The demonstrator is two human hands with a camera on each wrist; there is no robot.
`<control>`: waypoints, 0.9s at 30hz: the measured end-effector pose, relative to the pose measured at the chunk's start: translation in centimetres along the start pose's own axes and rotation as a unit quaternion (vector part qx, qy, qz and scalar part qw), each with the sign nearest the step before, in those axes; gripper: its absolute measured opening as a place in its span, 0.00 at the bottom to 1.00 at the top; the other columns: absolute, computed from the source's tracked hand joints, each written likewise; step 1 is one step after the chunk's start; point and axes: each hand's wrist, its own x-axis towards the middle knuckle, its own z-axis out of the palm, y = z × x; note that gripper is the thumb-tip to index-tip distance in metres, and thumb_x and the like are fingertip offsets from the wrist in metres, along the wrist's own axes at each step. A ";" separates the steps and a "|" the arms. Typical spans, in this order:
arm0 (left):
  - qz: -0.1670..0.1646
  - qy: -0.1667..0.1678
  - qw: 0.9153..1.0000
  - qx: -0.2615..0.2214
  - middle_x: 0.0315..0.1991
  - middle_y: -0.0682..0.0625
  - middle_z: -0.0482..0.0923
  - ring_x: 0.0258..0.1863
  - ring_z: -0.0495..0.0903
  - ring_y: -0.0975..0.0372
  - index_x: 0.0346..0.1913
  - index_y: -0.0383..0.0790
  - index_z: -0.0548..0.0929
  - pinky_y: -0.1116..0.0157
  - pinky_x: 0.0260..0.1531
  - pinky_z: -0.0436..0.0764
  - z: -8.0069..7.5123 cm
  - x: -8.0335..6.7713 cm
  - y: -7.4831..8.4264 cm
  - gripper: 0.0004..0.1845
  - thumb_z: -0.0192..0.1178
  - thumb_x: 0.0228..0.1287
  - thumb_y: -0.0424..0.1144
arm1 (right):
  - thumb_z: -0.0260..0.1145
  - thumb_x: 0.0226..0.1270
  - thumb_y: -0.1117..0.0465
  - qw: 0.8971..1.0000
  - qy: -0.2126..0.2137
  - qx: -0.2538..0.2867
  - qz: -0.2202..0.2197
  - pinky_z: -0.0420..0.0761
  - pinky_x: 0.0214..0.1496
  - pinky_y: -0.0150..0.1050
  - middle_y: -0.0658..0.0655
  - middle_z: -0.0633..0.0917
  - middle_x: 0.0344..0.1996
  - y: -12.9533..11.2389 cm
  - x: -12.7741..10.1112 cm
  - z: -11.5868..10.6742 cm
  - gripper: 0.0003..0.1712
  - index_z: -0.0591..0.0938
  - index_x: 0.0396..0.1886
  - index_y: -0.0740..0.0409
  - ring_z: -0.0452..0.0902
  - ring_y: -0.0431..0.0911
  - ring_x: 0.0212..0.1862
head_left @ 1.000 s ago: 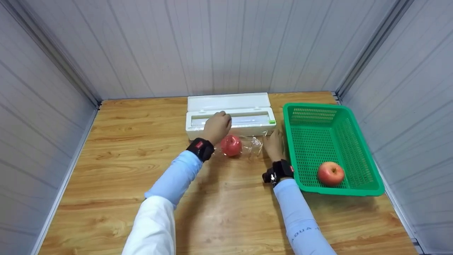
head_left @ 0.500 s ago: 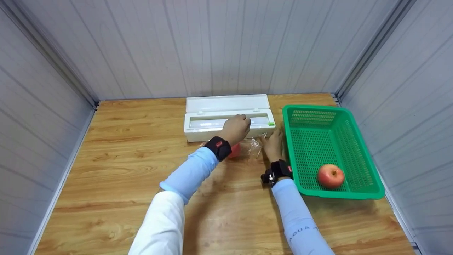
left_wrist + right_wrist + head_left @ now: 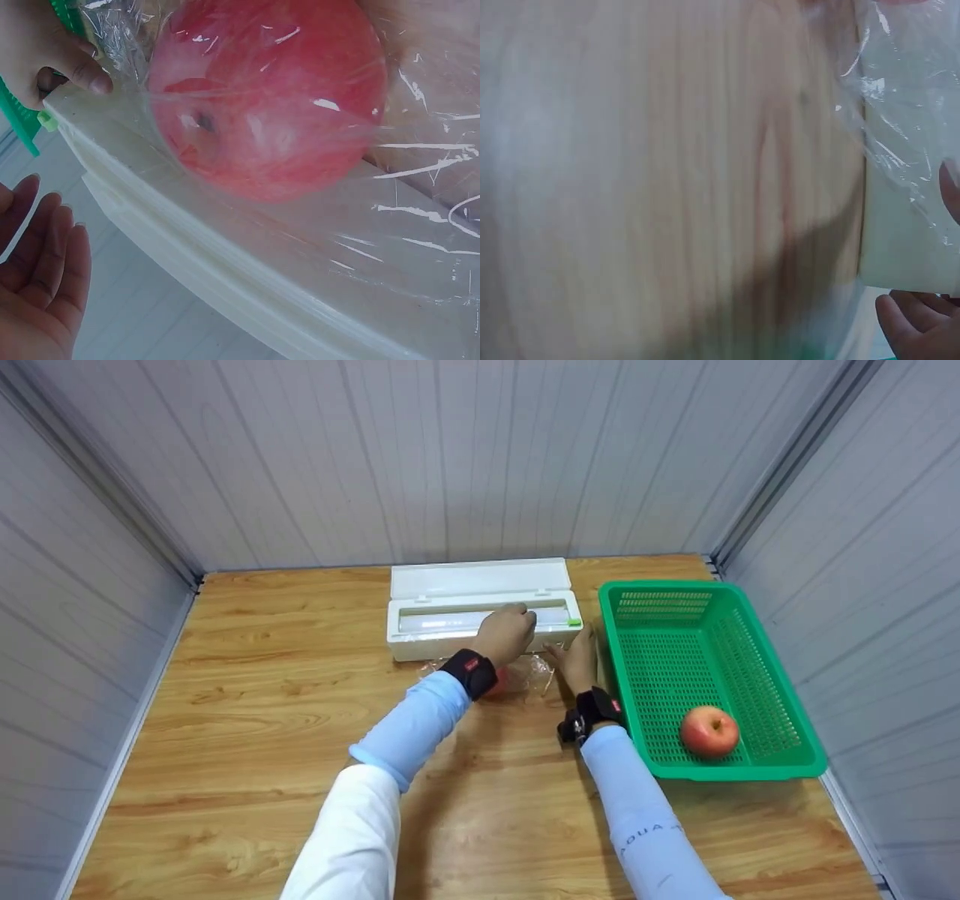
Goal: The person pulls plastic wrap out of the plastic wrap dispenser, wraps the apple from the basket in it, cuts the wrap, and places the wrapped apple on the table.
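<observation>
A white cling film dispenser (image 3: 420, 648) stands at the back with its lid up, the film roll (image 3: 442, 622) showing inside. Clear cling film (image 3: 435, 150) drapes from its front over a red apple (image 3: 270, 97), which my left forearm mostly hides in the head view. My left hand (image 3: 508, 631) is above the dispenser; in the left wrist view its loosely bent fingers (image 3: 56, 262) hold nothing. With thumb on the front face and fingers round the end, my right hand (image 3: 577, 660) grips the dispenser's right end, close to its green slider (image 3: 574, 622).
To the right is a green basket (image 3: 626, 697) with another apple (image 3: 709, 732) in it, its left rim close beside my right hand. Grey panel walls (image 3: 480, 457) enclose the wooden table (image 3: 247, 720) at the back and sides.
My left hand has moved right along the dispenser, and its wrist now covers most of the wrapped apple in the head view. The right hand stays at the dispenser's end.
</observation>
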 end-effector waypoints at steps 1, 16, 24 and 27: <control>-0.004 0.000 1.000 -0.001 0.36 0.43 0.79 0.38 0.80 0.52 0.37 0.34 0.81 0.57 0.39 0.81 0.1 0.1 0.0 0.08 0.53 0.65 0.35 | 0.74 0.53 0.60 1.000 0.002 -0.002 0.002 0.62 0.69 0.48 0.72 0.69 0.54 0.0 0.0 0.0 0.43 0.59 0.59 0.73 0.64 0.61 0.62; -0.025 -0.019 0.999 -0.024 0.37 0.44 0.80 0.39 0.80 0.52 0.38 0.35 0.81 0.58 0.37 0.81 1.5 0.9 2.1 0.11 0.50 0.68 0.38 | 0.73 0.54 0.59 0.998 0.053 -0.024 -0.003 0.71 0.59 0.51 0.71 0.77 0.47 1.1 -1.3 0.5 0.31 0.68 0.50 0.70 0.72 0.61 0.55; -0.059 -0.013 0.995 -0.076 0.37 0.45 0.79 0.39 0.79 0.55 0.40 0.37 0.82 0.60 0.40 0.80 1.6 1.7 2.6 0.11 0.49 0.69 0.37 | 0.72 0.56 0.55 0.998 0.045 -0.041 0.011 0.73 0.58 0.51 0.72 0.78 0.48 1.3 -1.5 0.2 0.31 0.69 0.50 0.69 0.74 0.61 0.55; -0.062 -0.020 0.994 -0.087 0.40 0.45 0.80 0.41 0.80 0.55 0.42 0.37 0.82 0.61 0.42 0.80 1.7 1.9 2.5 0.09 0.52 0.67 0.35 | 0.72 0.55 0.56 0.998 0.044 -0.039 0.005 0.75 0.56 0.52 0.72 0.79 0.45 1.2 -1.6 0.3 0.28 0.70 0.46 0.69 0.76 0.61 0.52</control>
